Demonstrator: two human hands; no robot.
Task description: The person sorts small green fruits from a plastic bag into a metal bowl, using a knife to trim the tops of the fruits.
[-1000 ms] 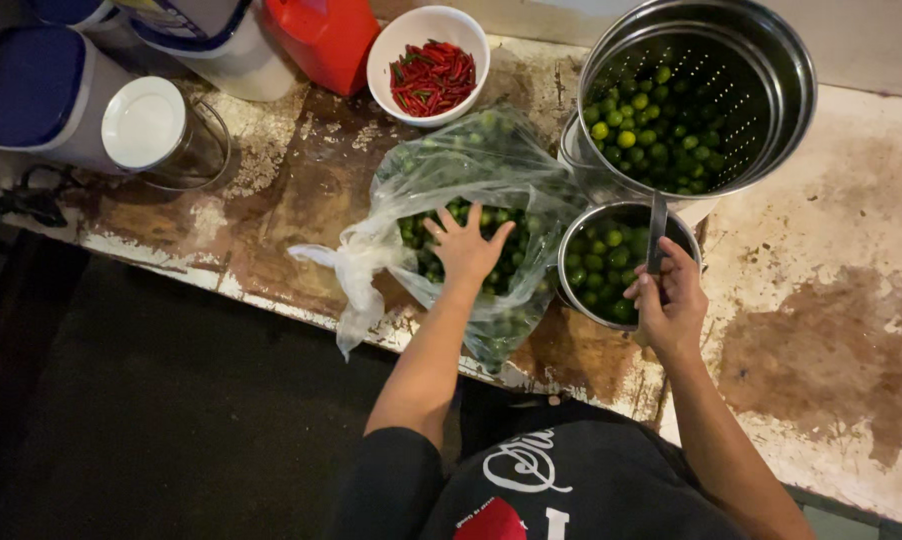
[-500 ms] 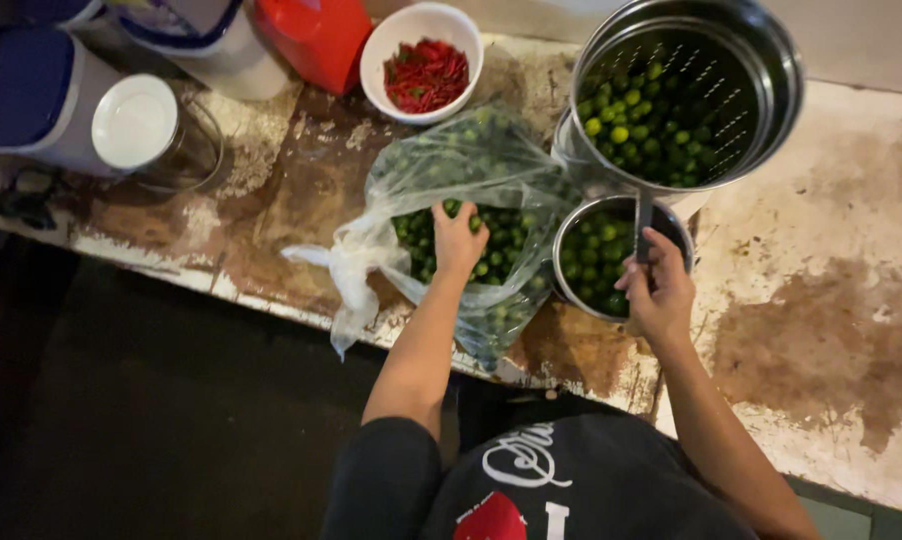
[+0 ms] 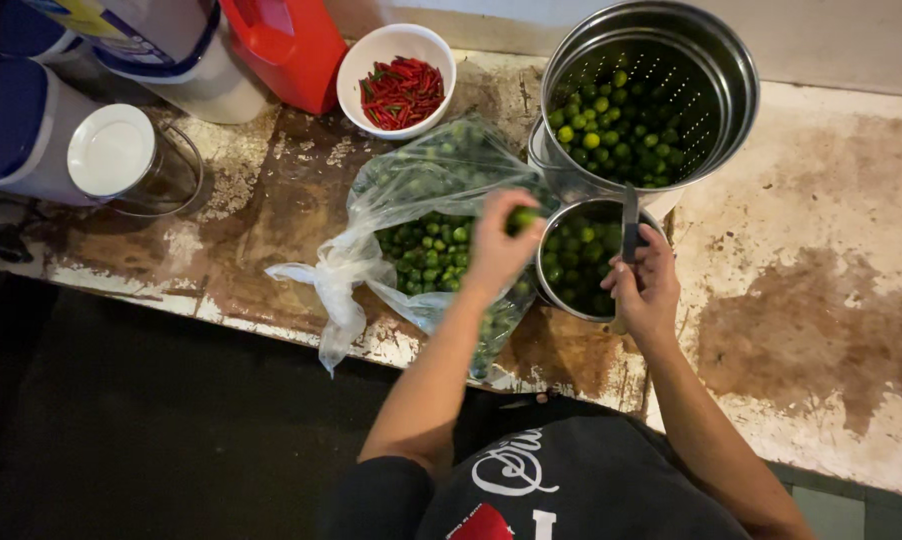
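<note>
My left hand is raised over a clear plastic bag of small green limes and pinches one lime between its fingertips. My right hand grips a knife, blade pointing away from me, over a small metal bowl that holds more limes. Behind that bowl stands a large perforated metal colander with green and yellowish limes inside.
A white bowl of red chillies sits at the back beside a red jug. White and blue containers with a glass stand at the left. The worn, stained counter has its front edge near me, dark floor below.
My left hand has lifted out of the bag with one lime and moved right toward the small bowl. My right hand stays on the knife over the bowl.
</note>
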